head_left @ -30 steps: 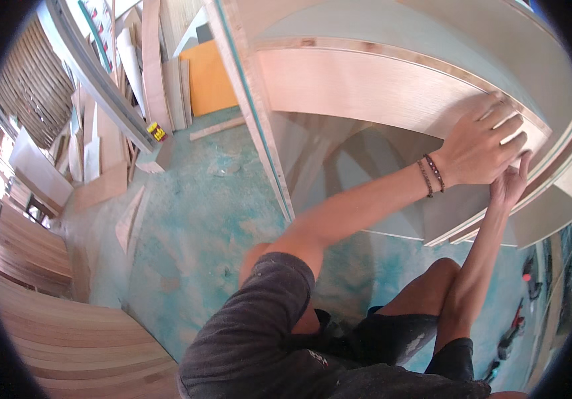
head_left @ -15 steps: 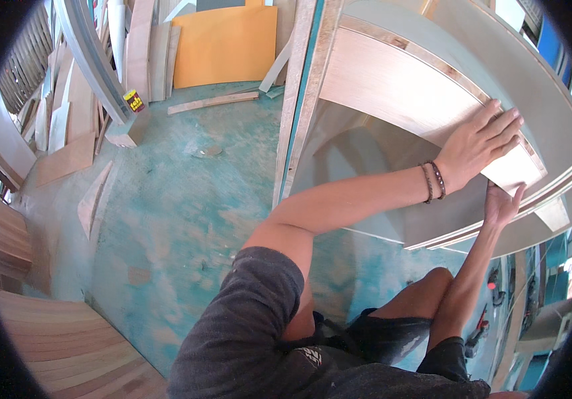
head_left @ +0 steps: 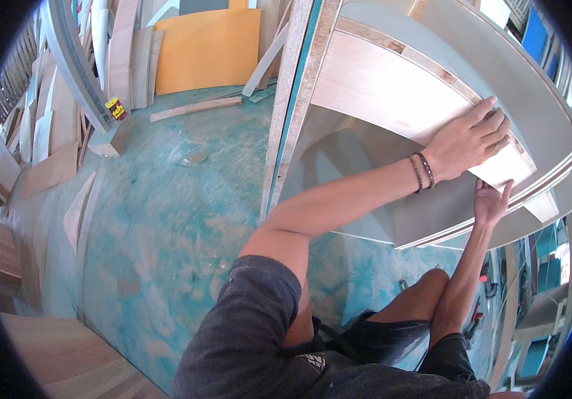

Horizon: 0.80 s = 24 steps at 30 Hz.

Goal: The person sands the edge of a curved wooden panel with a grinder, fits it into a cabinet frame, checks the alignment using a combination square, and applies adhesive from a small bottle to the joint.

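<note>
A pale wooden panel (head_left: 392,80) with a rougher plywood top edge lies across the front of a grey cabinet (head_left: 412,193). My left hand (head_left: 465,139), with two beaded bracelets at the wrist, presses over the panel near its right end, its fingers bent across the top edge. Below it, my right hand (head_left: 491,203) grips the panel's lower right corner, thumb on the outer side and some fingers hidden beneath. A dark opening shows under the panel. To the left stands an upright plywood edge (head_left: 292,113) with a teal strip.
An orange board (head_left: 207,52) and several planks lean at the back. A yellow and dark can (head_left: 116,108) stands on the foot of a metal post (head_left: 76,66). Loose strips lie on the teal-stained floor (head_left: 159,219). Stacked wood (head_left: 66,352) is at lower left, tools (head_left: 475,319) at right.
The view has shifted slightly, so most things sit a little further left. My left hand's fingers look more bent over the panel's edge. The right hand keeps its hold on the corner.
</note>
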Each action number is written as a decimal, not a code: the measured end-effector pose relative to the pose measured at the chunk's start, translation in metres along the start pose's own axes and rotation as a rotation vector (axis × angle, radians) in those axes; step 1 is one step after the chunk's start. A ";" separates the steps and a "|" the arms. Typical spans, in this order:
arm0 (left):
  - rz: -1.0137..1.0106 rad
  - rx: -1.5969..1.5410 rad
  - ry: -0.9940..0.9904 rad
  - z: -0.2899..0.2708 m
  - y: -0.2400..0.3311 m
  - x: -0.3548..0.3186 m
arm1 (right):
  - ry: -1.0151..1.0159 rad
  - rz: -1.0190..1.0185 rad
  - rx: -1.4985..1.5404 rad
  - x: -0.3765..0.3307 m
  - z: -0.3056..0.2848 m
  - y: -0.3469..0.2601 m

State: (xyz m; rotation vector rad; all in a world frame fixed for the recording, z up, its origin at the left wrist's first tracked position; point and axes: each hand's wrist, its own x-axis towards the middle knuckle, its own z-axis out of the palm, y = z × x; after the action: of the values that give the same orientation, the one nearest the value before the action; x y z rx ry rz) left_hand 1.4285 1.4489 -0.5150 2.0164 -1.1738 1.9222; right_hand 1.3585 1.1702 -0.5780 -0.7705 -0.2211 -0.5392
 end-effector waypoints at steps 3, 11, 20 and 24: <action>0.013 0.003 0.006 0.001 -0.003 -0.001 | 0.055 -0.047 0.005 0.001 0.006 0.008; 0.035 0.033 -0.003 0.000 -0.005 -0.001 | 0.082 -0.096 -0.004 0.002 0.005 0.013; 0.054 0.041 -0.020 -0.005 -0.008 -0.005 | 0.087 -0.108 -0.057 -0.002 0.010 0.016; 0.048 0.043 -0.014 -0.002 -0.005 -0.003 | 0.101 -0.121 -0.073 -0.005 0.017 0.016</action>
State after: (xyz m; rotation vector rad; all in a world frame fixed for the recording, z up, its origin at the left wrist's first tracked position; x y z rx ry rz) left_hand 1.4306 1.4550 -0.5152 2.0445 -1.2055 1.9754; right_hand 1.3634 1.1933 -0.5777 -0.8023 -0.1557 -0.7021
